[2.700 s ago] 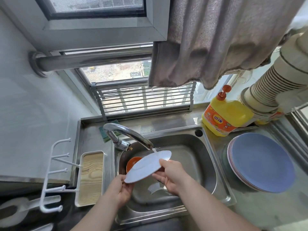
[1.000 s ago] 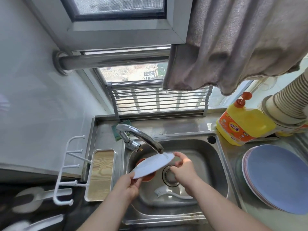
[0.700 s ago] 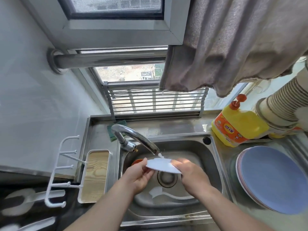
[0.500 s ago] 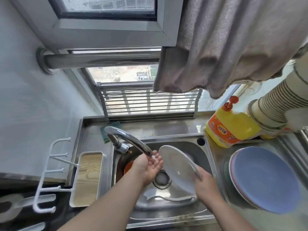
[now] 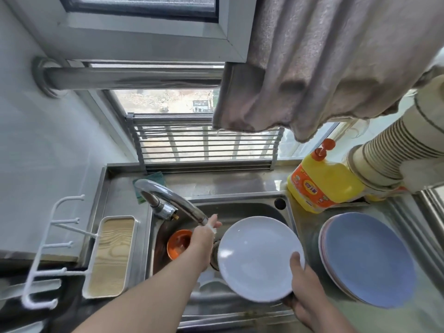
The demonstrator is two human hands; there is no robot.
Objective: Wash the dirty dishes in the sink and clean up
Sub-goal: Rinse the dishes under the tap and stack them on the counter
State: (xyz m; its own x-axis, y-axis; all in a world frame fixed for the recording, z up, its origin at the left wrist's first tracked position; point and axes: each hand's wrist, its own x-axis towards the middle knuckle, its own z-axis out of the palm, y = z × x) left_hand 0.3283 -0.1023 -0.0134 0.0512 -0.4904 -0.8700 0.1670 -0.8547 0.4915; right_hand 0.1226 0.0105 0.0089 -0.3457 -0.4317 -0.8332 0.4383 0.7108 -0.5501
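Note:
My right hand [image 5: 304, 287] grips a white plate [image 5: 258, 257] by its lower right rim, thumb on its face, and holds it over the right side of the steel sink [image 5: 284, 213]. My left hand [image 5: 204, 236] is under the faucet [image 5: 173, 200] spout, fingers relaxed in the running water, holding nothing. An orange bowl [image 5: 179, 243] lies in the sink at the left. Below my left forearm a white brush [image 5: 211, 283] shows partly in the basin.
A stack of plates, blue on top [image 5: 370, 260], sits on the counter right of the sink. A yellow detergent bottle [image 5: 322, 181] stands behind it, beside stacked paper cups [image 5: 394, 152]. A wood-lined tray [image 5: 113, 255] and white hook rack [image 5: 48, 260] are left. A cloth [image 5: 324, 63] hangs overhead.
My left hand has let go of the white plate and stays under the water. My right hand has turned the plate face up and carried it rightward, toward the stacked plates.

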